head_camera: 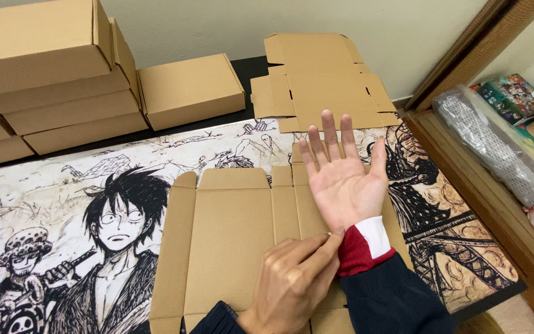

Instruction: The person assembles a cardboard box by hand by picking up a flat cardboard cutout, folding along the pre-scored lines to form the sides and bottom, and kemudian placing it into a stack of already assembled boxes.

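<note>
Cardboard (236, 241) lies flat and unfolded on the table (63, 185) — right hand (343, 176) palm up above it, fingers apart and empty. Left hand (292, 281) fingers pinch the right sleeve cuff (366, 244). Folded boxes (50, 80) stack at ten o'clock.

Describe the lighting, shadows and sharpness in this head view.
Head view: soft, even indoor light with no harsh glare; the right hand and left hand cast only faint shadows on the flat cardboard blank; hands, printed mat and stacked boxes are all sharp.
</note>
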